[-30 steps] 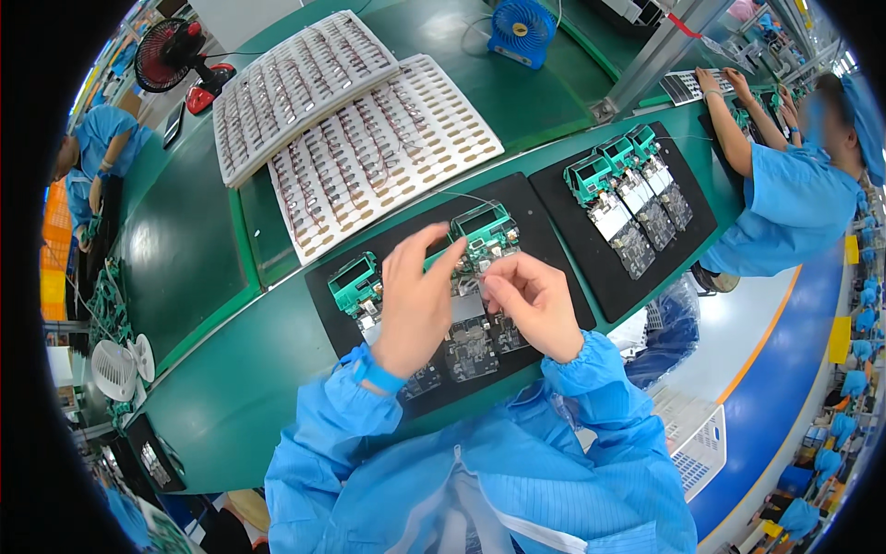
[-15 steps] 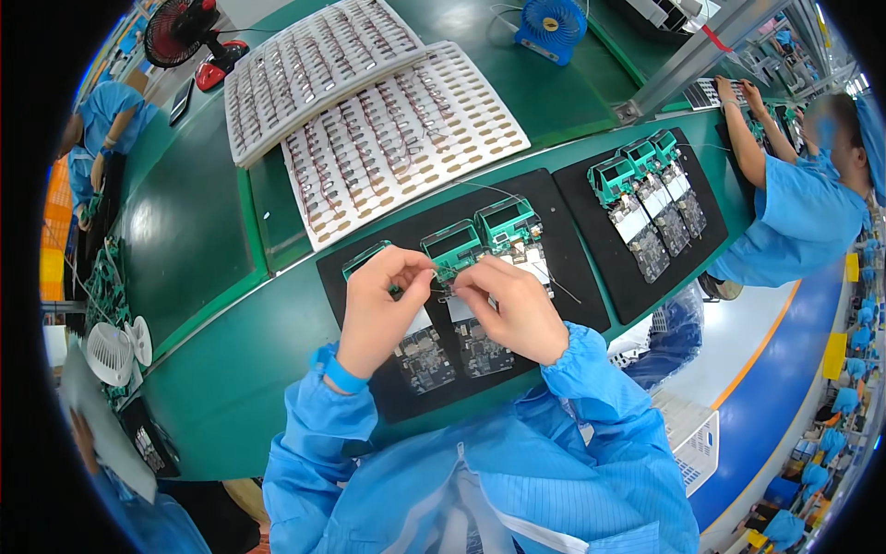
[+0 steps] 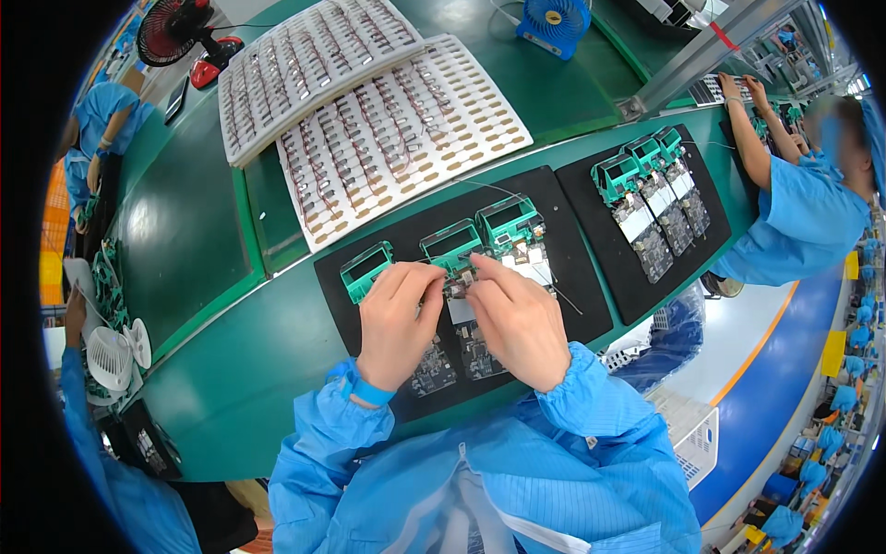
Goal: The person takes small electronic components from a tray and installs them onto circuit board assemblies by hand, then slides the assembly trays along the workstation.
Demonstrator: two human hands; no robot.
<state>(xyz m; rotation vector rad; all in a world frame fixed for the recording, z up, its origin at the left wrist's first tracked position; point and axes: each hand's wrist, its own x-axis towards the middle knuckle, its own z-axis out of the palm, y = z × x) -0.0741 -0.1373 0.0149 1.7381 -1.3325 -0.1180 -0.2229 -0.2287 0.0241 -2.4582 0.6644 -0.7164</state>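
Both my hands meet over the middle circuit board (image 3: pixel 482 354), just below its green plastic frame (image 3: pixel 450 242). My left hand (image 3: pixel 397 319) is closed, thumb and forefinger pinched at the board's left edge; whatever is between them is too small to make out. My right hand (image 3: pixel 521 319) is closed too, its fingertips pressed at a small part near the frame, which they hide. To the left, another board (image 3: pixel 432 374) with a green frame (image 3: pixel 367 270) lies partly under my left hand. A third board (image 3: pixel 531 263) with a green frame (image 3: pixel 508 214) and a thin loose wire lies to the right.
The boards rest on a black mat (image 3: pixel 581 277). A second black mat (image 3: pixel 688 249) bears several similar boards. Beyond are two stacked white foam trays (image 3: pixel 508 120) of small wired parts, a blue fan (image 3: pixel 554 28) and a metal post (image 3: pixel 683 65). A co-worker (image 3: pixel 794 222) works at right.
My left hand has shifted slightly down and right, uncovering more of the left green frame. My right hand's fingers have moved closer to the middle frame. At far left, a person's arm has moved.
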